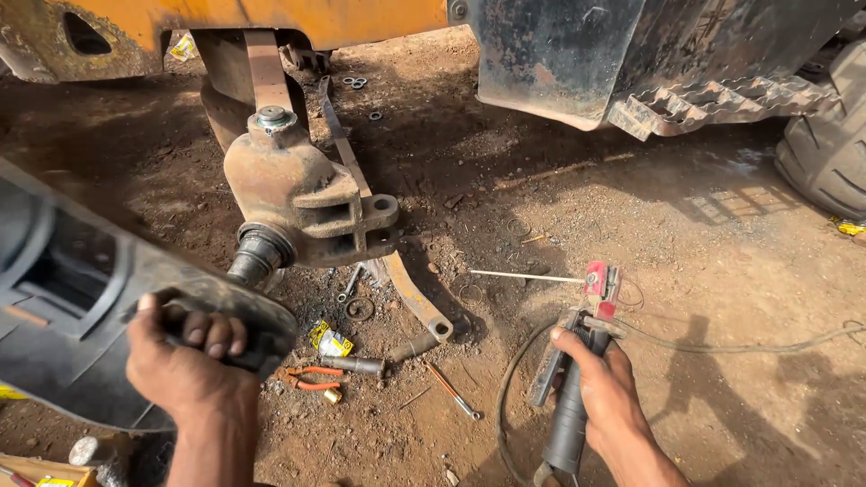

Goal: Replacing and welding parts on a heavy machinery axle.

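Lower left of the frame, left hand (185,361) clamped round the rigid, light welding shield (81,298) by its handle; lower right, right hand (600,388) closed on the stiff insulated electrode holder (577,397), thin brittle rod (528,276) pointing left toward the heavy axle knuckle (298,194) beyond.

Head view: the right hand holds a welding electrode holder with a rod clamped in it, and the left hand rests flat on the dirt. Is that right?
Not quite. In the head view the left hand is not on the dirt; it is closed around the handle of a dark welding face shield. The rest stands: the right hand holds the electrode holder with a rod clamped in it.
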